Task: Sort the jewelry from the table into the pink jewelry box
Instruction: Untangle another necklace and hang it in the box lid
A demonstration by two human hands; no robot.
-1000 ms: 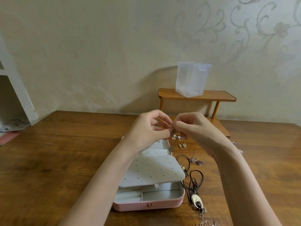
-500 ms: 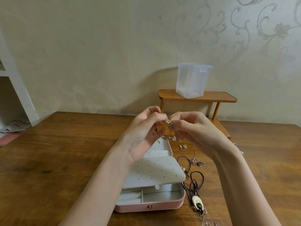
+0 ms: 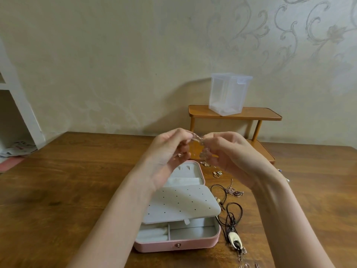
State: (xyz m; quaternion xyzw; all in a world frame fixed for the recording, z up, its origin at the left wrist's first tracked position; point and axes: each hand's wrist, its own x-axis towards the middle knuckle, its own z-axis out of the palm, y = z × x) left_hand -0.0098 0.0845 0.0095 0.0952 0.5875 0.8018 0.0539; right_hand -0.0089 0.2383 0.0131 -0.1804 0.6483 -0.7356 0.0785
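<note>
A person's two bare hands are raised together above a brown wooden table, seen from a head-worn camera looking down. The left hand has its fingers curled, fingertips and thumb pinching one end of a pale, blurred chain bracelet. The right hand mirrors it, fingers curled inward and pinching the other end, so the bracelet stretches in a short arc between the two hands. Its finer detail is too blurred to make out. A small ring-like glint shows by the left palm; what it is cannot be told.

Below the hands, on the table, sits the pink jewelry box, open. Its lid lies back toward the far side, showing a pale lining. A white panel dotted with small holes lies tilted across the box's middle, and beneath it the front compartments are visible, split by a divider.

Just to the right of the box, jewelry lies on the table: a black cord necklace with an oval white pendant, a rose-gold chain with a dark pendant, and a small ring nearer the hands.

At the back, against a patterned wall, stands a small two-tier wooden shelf with a clear plastic container on its top tier.
</note>
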